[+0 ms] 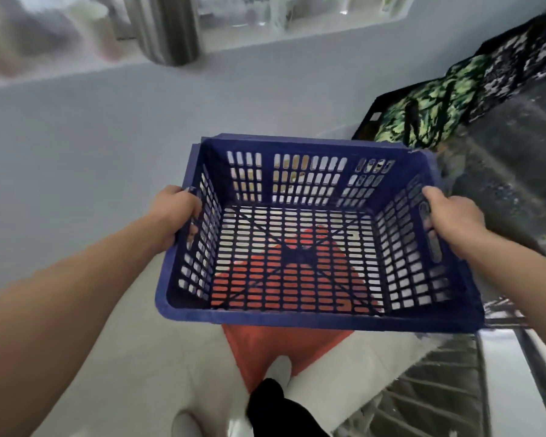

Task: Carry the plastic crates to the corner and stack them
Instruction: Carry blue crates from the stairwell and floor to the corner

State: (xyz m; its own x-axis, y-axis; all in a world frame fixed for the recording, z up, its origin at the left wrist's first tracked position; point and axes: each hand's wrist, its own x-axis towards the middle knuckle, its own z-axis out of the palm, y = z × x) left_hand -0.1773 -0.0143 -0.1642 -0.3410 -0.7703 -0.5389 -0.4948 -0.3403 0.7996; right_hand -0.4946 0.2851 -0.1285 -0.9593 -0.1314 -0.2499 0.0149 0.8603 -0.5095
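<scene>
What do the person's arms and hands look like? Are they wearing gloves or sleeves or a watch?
No gloves: the left hand and the right hand are both bare. The forearms are bare too, with no sleeves showing all the way to the picture's edge. I can't see a watch, bracelet or ring. Both arms look long and stretched because the camera has a wide lens.

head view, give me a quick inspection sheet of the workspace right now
surface: pale floor, no table in view
job's things: one empty blue crate held level in the air; no stack of crates seen
clutter: orange item on the floor under the crate; green patterned bag at right; metal rack at lower right
hands: left hand grips the crate's left rim, right hand grips the right side by its handle slot
cables: nothing seen
surroundings: pale wall, blurred ledge above; person's foot below
</scene>
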